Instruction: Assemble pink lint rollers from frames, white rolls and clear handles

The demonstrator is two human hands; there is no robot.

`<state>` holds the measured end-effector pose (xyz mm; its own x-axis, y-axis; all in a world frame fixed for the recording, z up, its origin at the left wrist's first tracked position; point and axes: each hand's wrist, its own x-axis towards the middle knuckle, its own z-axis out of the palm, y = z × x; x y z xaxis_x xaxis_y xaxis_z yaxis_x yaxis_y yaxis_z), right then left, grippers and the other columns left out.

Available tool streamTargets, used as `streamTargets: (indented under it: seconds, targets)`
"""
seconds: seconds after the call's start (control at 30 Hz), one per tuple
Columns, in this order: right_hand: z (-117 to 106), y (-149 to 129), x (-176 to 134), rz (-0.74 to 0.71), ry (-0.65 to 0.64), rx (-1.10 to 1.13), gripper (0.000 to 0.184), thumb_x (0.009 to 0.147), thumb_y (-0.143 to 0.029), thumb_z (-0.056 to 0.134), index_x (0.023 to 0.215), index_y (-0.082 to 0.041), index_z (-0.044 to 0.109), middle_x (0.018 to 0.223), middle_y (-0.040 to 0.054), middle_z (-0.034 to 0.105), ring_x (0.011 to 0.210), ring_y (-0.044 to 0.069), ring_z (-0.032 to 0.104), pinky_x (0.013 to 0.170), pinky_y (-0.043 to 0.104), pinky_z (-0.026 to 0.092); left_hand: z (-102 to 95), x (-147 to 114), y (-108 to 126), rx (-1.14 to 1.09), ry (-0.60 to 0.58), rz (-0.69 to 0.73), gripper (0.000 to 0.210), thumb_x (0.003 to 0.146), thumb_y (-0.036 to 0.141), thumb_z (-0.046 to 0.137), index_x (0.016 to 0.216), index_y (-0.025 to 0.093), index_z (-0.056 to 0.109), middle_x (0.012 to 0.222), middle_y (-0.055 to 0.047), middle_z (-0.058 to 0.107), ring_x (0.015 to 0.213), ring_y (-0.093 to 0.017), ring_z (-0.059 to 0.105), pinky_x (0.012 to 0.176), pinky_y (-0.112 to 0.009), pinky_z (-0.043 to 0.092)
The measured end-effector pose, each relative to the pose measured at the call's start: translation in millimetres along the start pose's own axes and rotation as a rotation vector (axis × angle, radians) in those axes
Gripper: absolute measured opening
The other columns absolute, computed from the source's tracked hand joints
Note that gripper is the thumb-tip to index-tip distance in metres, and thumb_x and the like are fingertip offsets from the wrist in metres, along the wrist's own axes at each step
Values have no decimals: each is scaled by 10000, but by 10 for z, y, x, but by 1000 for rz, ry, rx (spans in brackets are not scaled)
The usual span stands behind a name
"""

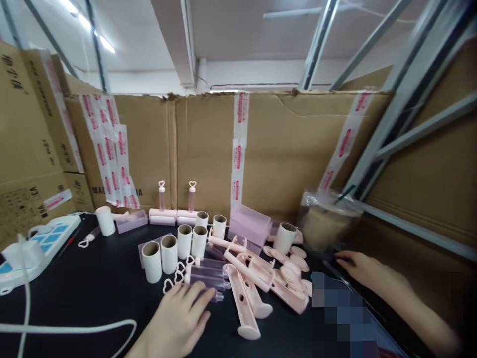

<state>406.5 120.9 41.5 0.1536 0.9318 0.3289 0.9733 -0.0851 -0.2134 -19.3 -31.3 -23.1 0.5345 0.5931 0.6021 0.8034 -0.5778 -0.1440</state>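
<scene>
I am at a black table (pixel 104 283), its far edge running along a cardboard wall (pixel 201 149). My left hand (pixel 184 313) lies palm down toward the middle of the near edge, over a cluster of translucent purple tubes (pixel 208 268). Its fingers are loosely bent and parted, the thumb well away from them, resting over the nearest tube without closing round it. My right hand (pixel 357 266) is out toward the right edge, near a clear plastic bag (pixel 328 223) with something brown inside; its fingers curl together, and I cannot tell whether they pinch anything.

The tubes lie on their sides, pale heart-shaped loops (pixel 168 286) toward the left edge, narrow tips toward the right. I expect light, stiff, smooth plastic, a little slippery and apt to slide. I would take one round the middle of its body, between thumb and two fingers; the thin loops look easier to snap.

To the right of the tubes, pale pink shells (pixel 242 298) lie heaped, probably rigid and light, best held by their long sides. Toward the far edge, open-topped white cylinders (pixel 152 263) stand upright and could tip at a nudge.
</scene>
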Motion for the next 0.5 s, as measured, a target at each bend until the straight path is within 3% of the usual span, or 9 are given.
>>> streamTargets:
  seconds: [0.1, 0.17, 0.23, 0.37, 0.5]
  targets:
    - [-287, -548, -32, -97, 36, 69, 149, 799, -251, 555, 862, -236, 689, 911, 196, 712, 727, 358, 677, 588, 445, 490, 2, 25, 4, 9, 67, 33, 312, 878, 197, 403, 1146, 131, 549, 1001, -74, 665, 811, -202, 648, 720, -318, 485]
    - [-433, -1103, 35, -281, 5, 169, 261, 876, -308, 459, 1065, -232, 623, 1029, 132, 696, 869, 263, 666, 735, 356, 507, 27, 31, 7, 19, 145, 58, 298, 881, 199, 378, 1097, 133, 572, 942, -63, 680, 762, -189, 654, 676, -302, 482]
    - [-489, -1748, 185, -449, -86, 242, 276, 904, -330, 443, 1104, -216, 596, 1067, 82, 680, 905, 195, 649, 793, 286, 502, 60, 23, 4, 25, 219, 70, 292, 886, 212, 359, 1059, 144, 585, 899, -54, 687, 725, -178, 654, 640, -288, 477]
    - [-297, -2923, 545, -615, -294, 258, 252, 891, -316, 533, 1081, -159, 587, 1104, 61, 616, 927, 202, 614, 795, 395, 509, 95, -30, -25, 33, 232, 67, 287, 859, 163, 370, 1047, 148, 586, 894, -57, 681, 735, -173, 649, 632, -272, 471]
    - [74, -3548, 648, -591, -368, 249, 274, 888, -308, 538, 1115, -159, 572, 1140, 52, 590, 951, 231, 602, 790, 400, 515, 127, -70, -55, 35, 210, 47, 310, 801, 104, 413, 1058, 157, 578, 903, -47, 670, 711, -162, 636, 628, -264, 467]
